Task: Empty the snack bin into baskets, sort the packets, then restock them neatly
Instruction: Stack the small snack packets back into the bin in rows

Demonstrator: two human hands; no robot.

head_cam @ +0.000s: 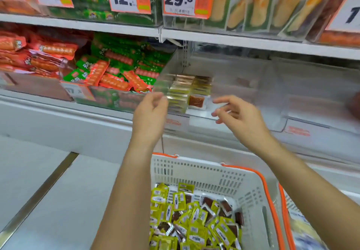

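Here, from the head view, both hands are raised to the clear bin (224, 93) on the lower shelf. The left hand (151, 111) is held at the bin's front left corner, fingers loosely curled and apart; whether the wall is touched cannot be told through the blur. The right hand (236, 114) is held just in front of the bin, fingers spread and slightly hooked, nothing pinched. Both hands are seen empty.

Inside the bin, a neat row of packets (183, 92) is stacked on edge at the left, with one reddish packet (196, 101) laid at the front. The rest of the bin is seen bare, so restocking is judged barely begun.

Below, a white basket (229, 183) with orange handles is set between the forearms, a loose heap of yellow packets (192, 218) piled inside. A second basket (292, 210) is glimpsed at the right edge; its contents are too blurred to name. Sausage packs (109, 70) are heaped in the next bin to the left.

Risks from here: the standing row could be toppled if the bin is nudged or packets are pushed in from the open side. Mixed kinds could be restocked together if the heap is grabbed by the handful.
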